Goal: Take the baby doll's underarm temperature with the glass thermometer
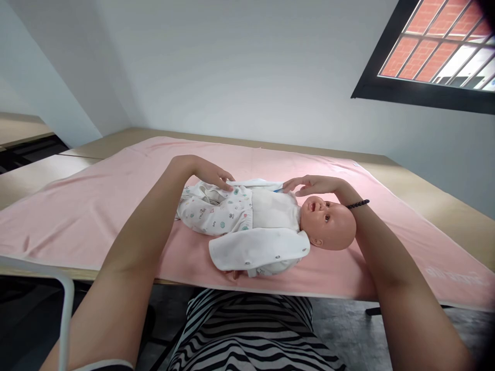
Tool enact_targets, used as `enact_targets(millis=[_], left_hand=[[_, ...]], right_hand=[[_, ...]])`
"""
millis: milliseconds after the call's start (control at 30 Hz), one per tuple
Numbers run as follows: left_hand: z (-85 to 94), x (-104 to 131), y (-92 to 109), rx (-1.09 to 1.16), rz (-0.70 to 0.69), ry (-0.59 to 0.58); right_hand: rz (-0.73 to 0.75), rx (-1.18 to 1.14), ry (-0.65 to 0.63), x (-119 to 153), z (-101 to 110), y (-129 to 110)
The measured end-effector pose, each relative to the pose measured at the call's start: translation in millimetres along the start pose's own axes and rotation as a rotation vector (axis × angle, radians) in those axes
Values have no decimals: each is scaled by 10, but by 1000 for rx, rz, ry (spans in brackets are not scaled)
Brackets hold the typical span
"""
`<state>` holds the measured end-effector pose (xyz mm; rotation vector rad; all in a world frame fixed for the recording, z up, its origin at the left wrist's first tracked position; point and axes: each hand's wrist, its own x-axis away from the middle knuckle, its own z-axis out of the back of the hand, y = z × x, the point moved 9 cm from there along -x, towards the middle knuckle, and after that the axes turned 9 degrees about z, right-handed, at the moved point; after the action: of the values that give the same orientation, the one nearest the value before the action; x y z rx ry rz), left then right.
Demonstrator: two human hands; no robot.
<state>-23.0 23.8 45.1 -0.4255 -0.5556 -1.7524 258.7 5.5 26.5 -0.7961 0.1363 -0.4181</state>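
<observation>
White fabric makes up the torso of the doll point(275, 210), which lies on its back, near the table edge in front of me. Its long axis runs sideways across my view, roughly along that edge: bald head to my right, legs to my left, face turned upward. Its white jacket point(259, 246) is spread open, the near panel folded toward me with snaps showing; patterned trousers point(216, 211) cover the legs. My hands are well apart. My left hand point(212, 173) curves over the far side of the trouser waist; my right hand point(314, 184) is at the far shoulder, beside the chin. I cannot tell whether either grips the cloth. A dark beaded bracelet point(358, 204) circles my right wrist. Beneath everything, a pink blanket point(116, 201) covers much of the wooden table point(436, 201). Beyond rises a pale wall point(232, 67), with a barred window point(429, 51) to the right.
</observation>
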Motion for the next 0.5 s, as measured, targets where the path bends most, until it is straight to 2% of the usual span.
enact_targets(millis=[167,333,500], left_hand=[[-6,-2,-2,-17,2,-3],[-20,17,-7,-16,33,-14],[-15,36,0,-24,37,-12]], right_hand=[[32,-66,3,6,-36,-30],[-83,-42,37,-11,-40,78],[-106,-71,73,-27,-39,83]])
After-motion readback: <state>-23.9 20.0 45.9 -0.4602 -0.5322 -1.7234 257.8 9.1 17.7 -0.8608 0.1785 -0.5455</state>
